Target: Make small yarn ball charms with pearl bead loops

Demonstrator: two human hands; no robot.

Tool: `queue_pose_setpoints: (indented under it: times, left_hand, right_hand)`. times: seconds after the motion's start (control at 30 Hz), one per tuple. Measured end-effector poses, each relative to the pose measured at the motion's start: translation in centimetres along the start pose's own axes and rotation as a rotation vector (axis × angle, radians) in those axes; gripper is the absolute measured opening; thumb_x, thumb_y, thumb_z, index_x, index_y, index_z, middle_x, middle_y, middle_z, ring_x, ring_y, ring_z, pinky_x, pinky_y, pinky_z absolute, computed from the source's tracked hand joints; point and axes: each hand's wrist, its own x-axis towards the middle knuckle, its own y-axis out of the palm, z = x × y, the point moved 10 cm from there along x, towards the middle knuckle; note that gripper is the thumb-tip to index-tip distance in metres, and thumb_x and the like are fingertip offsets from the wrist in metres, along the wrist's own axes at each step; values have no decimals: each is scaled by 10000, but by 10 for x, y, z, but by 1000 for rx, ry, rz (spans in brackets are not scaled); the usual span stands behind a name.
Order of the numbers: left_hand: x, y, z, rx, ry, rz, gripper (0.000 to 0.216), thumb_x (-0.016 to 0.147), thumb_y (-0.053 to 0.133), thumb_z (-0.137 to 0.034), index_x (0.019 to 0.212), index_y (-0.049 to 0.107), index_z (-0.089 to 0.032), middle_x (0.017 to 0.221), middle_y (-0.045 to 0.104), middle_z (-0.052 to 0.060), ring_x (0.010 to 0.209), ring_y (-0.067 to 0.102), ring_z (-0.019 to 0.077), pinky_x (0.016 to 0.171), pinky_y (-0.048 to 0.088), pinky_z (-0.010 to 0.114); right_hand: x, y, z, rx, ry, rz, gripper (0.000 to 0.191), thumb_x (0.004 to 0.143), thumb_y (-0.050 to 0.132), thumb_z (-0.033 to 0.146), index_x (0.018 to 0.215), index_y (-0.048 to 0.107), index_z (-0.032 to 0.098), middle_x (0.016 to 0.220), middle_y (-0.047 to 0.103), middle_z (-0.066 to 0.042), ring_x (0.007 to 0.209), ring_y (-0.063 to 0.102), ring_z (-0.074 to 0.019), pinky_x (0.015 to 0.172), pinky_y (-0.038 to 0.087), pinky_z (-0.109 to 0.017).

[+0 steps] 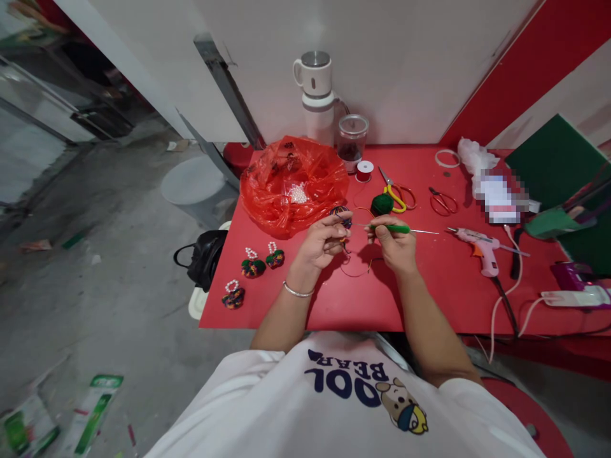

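Observation:
My left hand pinches a small dark multicoloured crocheted piece above the red table. My right hand is closed around a green-handled crochet hook, whose metal shaft points right. The hands are close together, a thin orange yarn strand looping beneath them. A green yarn ball lies just beyond my right hand.
A red plastic bag with white beads sits at the back left. Three finished beaded crochet pieces lie at the left. Yellow scissors, red scissors, a pink glue gun, a red thread spool and a jar are around.

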Motion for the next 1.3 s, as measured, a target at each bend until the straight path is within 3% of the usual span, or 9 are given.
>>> queue_pose_setpoints:
  times: [0.2,0.4,0.5,0.63,0.73,0.83,1.0,1.17,1.3]
  left_hand:
    - [1,0,0,-22,-13,21,440,536,760,-79,974,768,-108,574,672,-13,353,193,-34,387,87,123]
    - [1,4,3,-4,-35,61,393,507,730,-75,895,783,-103,548,639,-25,342,173,-38,384,108,133]
    - [0,8,7,58,-23,63,416,507,761,-81,922,790,-92,562,639,-20,345,222,-21,385,118,160]
    - [-1,4,-4,209,193,-69,527,566,828,-107,1091,789,-124,547,554,-78,418,381,26,426,243,177]
    - [-4,1,-12,339,357,-191,570,640,812,-98,1205,764,-149,601,560,-89,511,472,39,523,364,172]
    - [-8,-2,-14,427,442,-267,626,705,780,-79,1322,715,-165,661,598,-83,570,510,44,570,383,167]
    - [-13,0,-15,451,524,-284,689,746,778,-89,1417,662,-197,721,671,-52,615,565,66,584,393,180]
    - [-6,1,-12,234,463,-228,701,693,816,-136,1378,669,-165,687,683,-41,639,653,106,612,457,203]
    - [3,-2,0,76,237,-163,673,576,853,-158,1232,707,-123,595,623,-74,402,394,32,414,213,183]
  right_hand:
    - [0,6,20,-89,-127,120,222,927,759,490,890,811,278,839,740,-13,676,661,-134,619,559,-297]
    - [3,-10,-4,131,108,-16,426,767,851,651,817,754,239,695,724,4,560,649,-119,492,529,-235]
    - [2,-6,-14,241,213,-23,488,682,894,682,795,725,239,625,713,23,482,616,-104,426,493,-204]
    - [-2,10,-23,284,310,33,511,628,934,660,846,735,242,671,761,11,531,678,-125,459,538,-213]
    - [-5,18,-23,216,271,44,479,670,922,628,876,753,230,724,792,-18,573,714,-149,503,581,-248]
    - [-6,14,-19,149,202,-60,414,725,903,575,922,778,233,816,823,-43,650,757,-169,543,614,-268]
    - [-13,9,-19,115,164,-178,382,735,900,548,956,806,251,906,839,-54,754,797,-208,605,663,-320]
    - [-17,8,-19,84,97,-162,371,754,899,517,1018,822,268,933,841,-34,693,762,-180,642,661,-338]
    - [-11,4,-15,37,66,-130,321,795,870,525,997,823,280,915,833,-28,735,768,-188,666,656,-341]
